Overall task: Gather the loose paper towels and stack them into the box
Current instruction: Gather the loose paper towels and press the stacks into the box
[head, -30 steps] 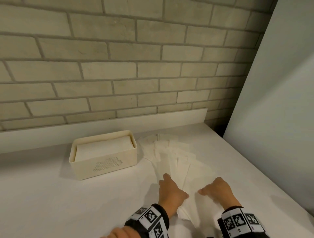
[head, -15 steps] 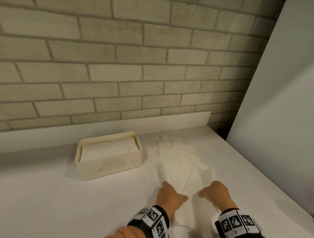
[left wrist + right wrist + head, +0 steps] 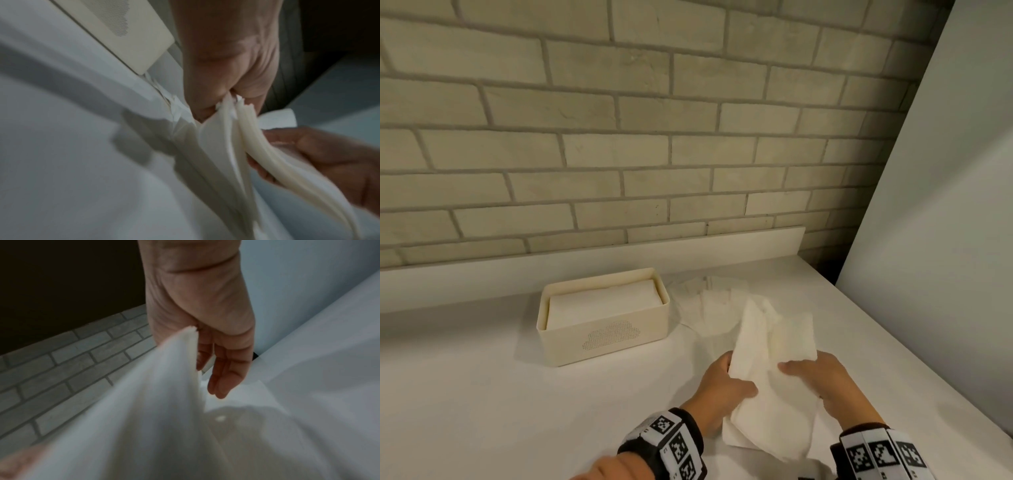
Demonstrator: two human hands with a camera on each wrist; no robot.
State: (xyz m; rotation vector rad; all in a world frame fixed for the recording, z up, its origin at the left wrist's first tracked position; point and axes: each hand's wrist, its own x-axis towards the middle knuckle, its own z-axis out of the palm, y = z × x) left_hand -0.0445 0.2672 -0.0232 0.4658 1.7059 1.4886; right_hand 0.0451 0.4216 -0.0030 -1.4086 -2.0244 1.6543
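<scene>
While both hands lift a gathered bundle of paper towels (image 3: 774,363) off the counter (image 3: 517,411): left hand (image 3: 722,383) pinching its near edge; right hand (image 3: 822,377) gripping opposite, presumably to square it; box (image 3: 602,339) left, part-filled; loose towels (image 3: 709,308) remaining beside it.

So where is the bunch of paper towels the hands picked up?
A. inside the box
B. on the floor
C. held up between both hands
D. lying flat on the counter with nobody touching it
C: the left hand and the right hand each grip a side of the bunch of paper towels, lifted off the counter to the right of the box.
</scene>
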